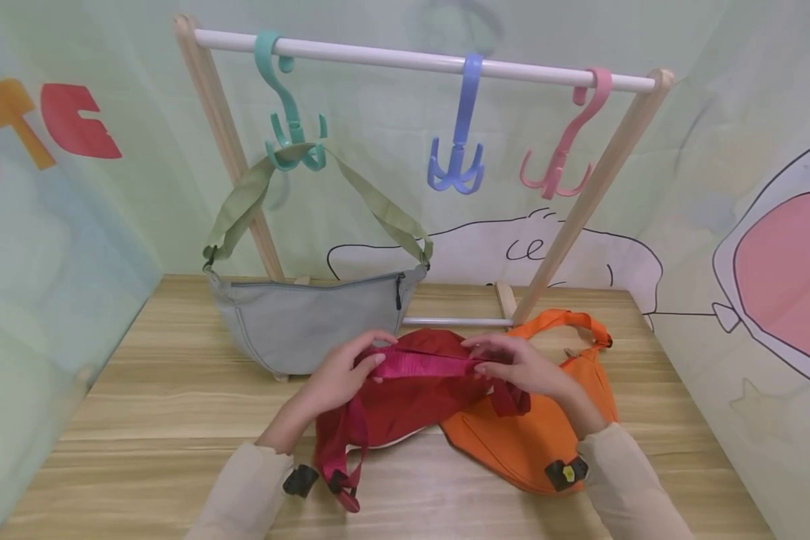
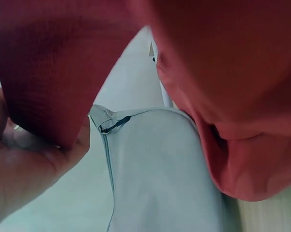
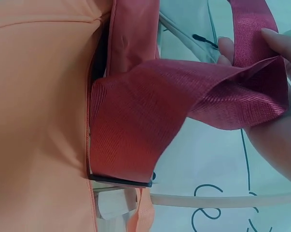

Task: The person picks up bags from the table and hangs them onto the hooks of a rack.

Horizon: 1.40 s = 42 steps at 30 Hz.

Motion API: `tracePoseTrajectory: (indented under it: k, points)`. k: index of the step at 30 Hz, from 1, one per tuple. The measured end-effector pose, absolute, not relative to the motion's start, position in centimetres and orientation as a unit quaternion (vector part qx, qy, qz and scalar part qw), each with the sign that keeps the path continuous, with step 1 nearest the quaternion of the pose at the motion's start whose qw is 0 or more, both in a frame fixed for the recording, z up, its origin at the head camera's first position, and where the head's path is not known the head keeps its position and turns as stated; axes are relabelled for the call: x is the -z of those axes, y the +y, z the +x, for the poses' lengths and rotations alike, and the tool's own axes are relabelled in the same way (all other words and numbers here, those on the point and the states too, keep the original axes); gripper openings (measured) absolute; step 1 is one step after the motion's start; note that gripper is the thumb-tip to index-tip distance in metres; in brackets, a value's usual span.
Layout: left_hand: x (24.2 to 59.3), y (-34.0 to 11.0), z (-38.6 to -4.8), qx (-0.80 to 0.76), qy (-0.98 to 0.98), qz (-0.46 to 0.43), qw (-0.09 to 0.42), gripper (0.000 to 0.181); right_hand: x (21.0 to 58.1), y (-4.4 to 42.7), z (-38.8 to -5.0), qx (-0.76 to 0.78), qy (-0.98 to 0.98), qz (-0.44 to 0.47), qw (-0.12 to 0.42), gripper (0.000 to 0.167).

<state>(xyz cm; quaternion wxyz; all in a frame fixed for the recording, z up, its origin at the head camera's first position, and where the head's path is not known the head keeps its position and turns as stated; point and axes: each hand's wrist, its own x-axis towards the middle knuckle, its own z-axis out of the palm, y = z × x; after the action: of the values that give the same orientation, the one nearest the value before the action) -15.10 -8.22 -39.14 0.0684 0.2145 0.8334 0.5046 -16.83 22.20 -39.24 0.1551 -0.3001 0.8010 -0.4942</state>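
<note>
A red shoulder bag (image 1: pixel 405 412) lies at the front middle of the table, with its magenta-red strap (image 1: pixel 428 365) stretched between two hands. The left hand (image 1: pixel 337 379) pinches the strap at its left part; in the left wrist view the thumb and fingers hold the strap's edge (image 2: pixel 53 67). The right hand (image 1: pixel 523 366) grips the other part, and the right wrist view shows the webbing (image 3: pixel 145 106) folded and looped over its fingers. Beneath the right forearm lies an orange bag (image 1: pixel 513 442), partly under the red one. A grey bag (image 1: pixel 317 322) hangs by its green strap behind the left hand.
A wooden rack with a white bar (image 1: pixel 405 56) stands at the back. On it hang a teal hook (image 1: pixel 290 105), which carries the grey bag's strap, a blue hook (image 1: pixel 466 120) and a pink hook (image 1: pixel 570 135). Printed cloth walls surround the wood-grain table (image 1: pixel 148 420).
</note>
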Motion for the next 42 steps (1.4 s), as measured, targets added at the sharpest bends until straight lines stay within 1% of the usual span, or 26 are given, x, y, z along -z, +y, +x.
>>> tracePoseTrajectory:
  k: [6, 14, 22, 26, 30, 33, 37, 42]
  points:
    - [38.5, -8.8, -15.3, -0.511, 0.826, 0.229, 0.066, 0.028, 38.7, 22.4, -16.9, 0.503, 0.793, -0.305, 0.16, 0.037]
    - [37.3, -9.6, -15.7, -0.538, 0.802, 0.249, 0.077, 0.027, 37.4, 22.8, -16.9, 0.508, 0.777, -0.344, 0.14, 0.037]
    - [36.0, -10.1, -16.0, -0.528, 0.803, 0.266, 0.075, 0.026, 36.3, 23.3, -17.1, 0.51, 0.754, -0.391, 0.138, 0.036]
    - [35.5, -10.2, -16.1, -0.521, 0.806, 0.273, 0.074, 0.027, 35.9, 23.3, -17.1, 0.518, 0.736, -0.41, 0.146, 0.034]
    - [35.3, -10.3, -16.2, -0.535, 0.796, 0.268, 0.096, 0.028, 35.6, 23.4, -17.0, 0.507, 0.744, -0.41, 0.146, 0.033]
    - [35.2, -10.4, -16.3, -0.539, 0.792, 0.266, 0.108, 0.027, 35.4, 23.5, -17.0, 0.479, 0.77, -0.401, 0.13, 0.032]
    - [35.2, -10.4, -16.4, -0.535, 0.793, 0.269, 0.112, 0.027, 35.4, 23.6, -17.0, 0.446, 0.791, -0.405, 0.112, 0.031]
    - [35.1, -10.4, -16.4, -0.521, 0.8, 0.275, 0.113, 0.028, 35.4, 23.6, -17.0, 0.439, 0.793, -0.407, 0.115, 0.03]
